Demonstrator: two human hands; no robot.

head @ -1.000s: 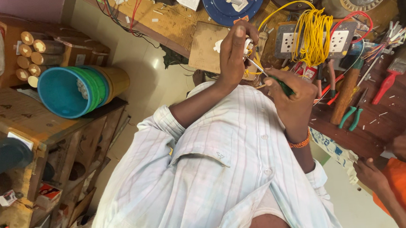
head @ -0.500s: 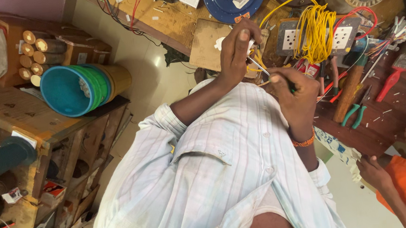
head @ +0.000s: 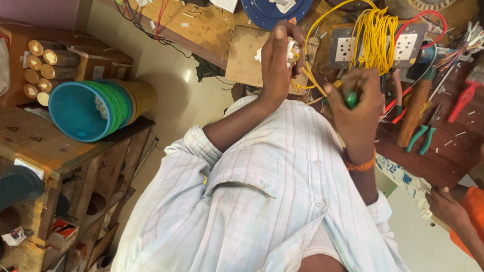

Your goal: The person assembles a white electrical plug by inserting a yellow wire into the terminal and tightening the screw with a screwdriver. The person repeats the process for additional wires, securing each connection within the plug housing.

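My left hand is raised over the workbench, gripping a small white electrical fitting with thin yellow wires trailing from it. My right hand is a fist around a green-handled screwdriver, a short way to the right of the fitting and apart from it; the blade is hidden. A thick bundle of yellow wire hangs over a grey switch plate with white sockets just beyond my right hand. My striped shirt fills the lower part of the view.
A wooden board and a blue round disc lie behind my left hand. Green-handled pliers, a red-handled tool and a wooden handle lie on the bench at right. Stacked buckets rest on a wooden shelf. Another person's hand is at lower right.
My right hand has drawn the screwdriver back from the white fitting, down and to the right. The left hand still holds the fitting up in much the same place.
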